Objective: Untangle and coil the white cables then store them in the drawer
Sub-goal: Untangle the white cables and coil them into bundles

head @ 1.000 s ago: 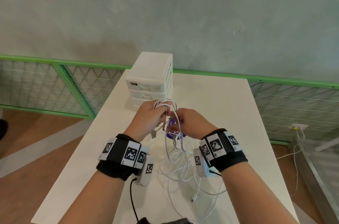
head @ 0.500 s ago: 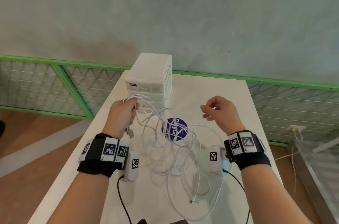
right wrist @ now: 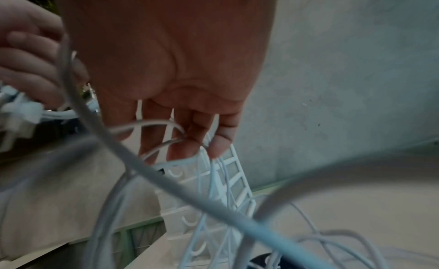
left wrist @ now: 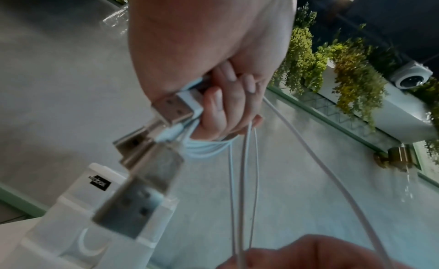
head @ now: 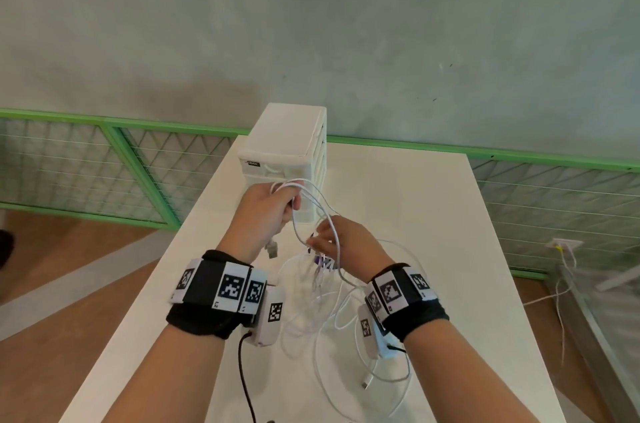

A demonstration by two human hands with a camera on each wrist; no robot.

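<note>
Several white cables (head: 329, 312) lie tangled on the white table (head: 433, 232), with loops rising to both hands. My left hand (head: 287, 204) grips a bundle of the cables just in front of the white drawer unit (head: 287, 138). A USB plug (head: 273, 251) hangs below it. In the left wrist view its fingers (left wrist: 228, 104) curl round the strands, and metal USB plugs (left wrist: 171, 111) stick out. My right hand (head: 318, 241), close beside the left, pinches thin strands; the right wrist view shows its fingertips (right wrist: 218, 145) on a cable (right wrist: 166, 143). The drawers look closed.
A purple sticker (head: 320, 261) on the table is mostly hidden under cables. A free cable end (head: 367, 383) lies near the table's front. Green mesh fencing (head: 138, 173) runs behind and left of the table. A wall socket with a cord (head: 564, 246) is at the right.
The hands, spread apart half a second ago, have come together again. My right hand moved left to the strands beside the left hand, which still holds the bundle.
</note>
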